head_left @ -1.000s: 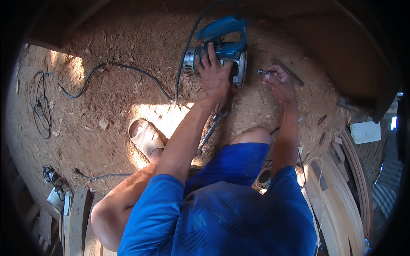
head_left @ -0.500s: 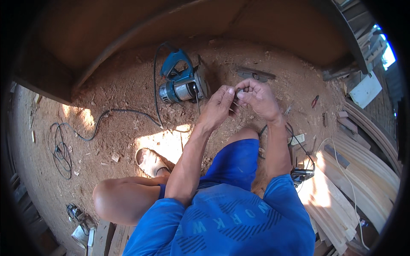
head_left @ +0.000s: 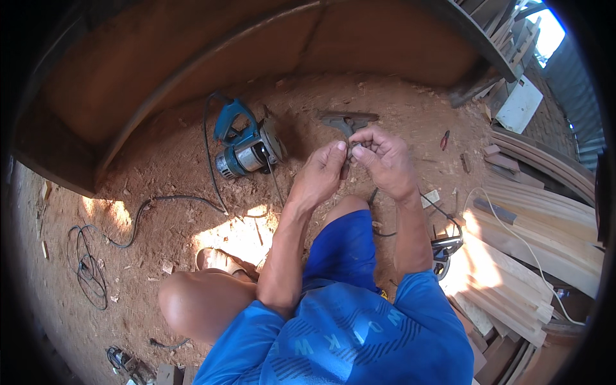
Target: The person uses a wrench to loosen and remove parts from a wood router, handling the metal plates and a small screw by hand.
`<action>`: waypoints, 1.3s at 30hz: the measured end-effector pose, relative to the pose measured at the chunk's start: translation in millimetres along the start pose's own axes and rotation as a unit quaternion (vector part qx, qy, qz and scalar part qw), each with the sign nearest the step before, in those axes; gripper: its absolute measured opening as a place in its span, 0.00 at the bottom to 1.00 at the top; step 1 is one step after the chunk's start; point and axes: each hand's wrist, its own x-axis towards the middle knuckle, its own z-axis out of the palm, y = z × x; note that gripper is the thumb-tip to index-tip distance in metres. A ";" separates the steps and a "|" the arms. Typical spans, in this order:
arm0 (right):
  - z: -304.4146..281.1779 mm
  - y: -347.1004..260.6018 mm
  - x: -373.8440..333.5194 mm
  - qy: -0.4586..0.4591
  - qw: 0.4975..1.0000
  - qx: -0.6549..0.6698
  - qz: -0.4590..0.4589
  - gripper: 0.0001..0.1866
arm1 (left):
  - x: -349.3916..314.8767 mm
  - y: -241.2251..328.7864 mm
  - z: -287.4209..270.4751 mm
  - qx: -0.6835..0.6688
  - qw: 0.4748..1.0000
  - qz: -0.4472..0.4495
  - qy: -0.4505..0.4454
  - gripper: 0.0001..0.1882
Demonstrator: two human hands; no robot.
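Note:
In front of my body, my left hand (head_left: 321,168) and my right hand (head_left: 384,162) meet, both closed in a pinch. Between their fingertips is a small dark piece (head_left: 350,150), mostly covered by the fingers, so its kind cannot be made out. Just beyond the hands lies a long dark grey metal piece (head_left: 350,120) with a bracket-like part, on the dirt floor. To the left of my left hand, a corded blue and silver power tool (head_left: 247,144) rests on the ground, apart from both hands.
A large curved brown panel (head_left: 244,51) spans the far side. Pale boards (head_left: 539,224) are stacked at right, near red-handled pliers (head_left: 444,140). A black cord (head_left: 173,197) runs left to a loose coil (head_left: 90,269). Another tool (head_left: 122,362) sits at lower left.
The view has shifted, so the floor things appear further left. My hands stay together on the small piece, with fingers slightly rearranged. My bent left knee has moved a little.

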 end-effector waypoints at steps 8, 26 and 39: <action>10.0 -3.1 -15.0 0.117 0.989 -0.028 -0.090 0.06 | -4.6 18.9 20.0 -0.029 0.999 0.018 0.017 0.22; -4.0 -30.9 -2.1 0.065 0.953 -0.217 -0.199 0.10 | -8.2 13.1 28.1 0.072 0.970 0.227 0.052 0.19; 6.4 -61.7 -14.8 0.239 0.912 -0.192 -0.274 0.13 | -12.0 25.0 22.3 -0.060 0.958 0.252 0.123 0.19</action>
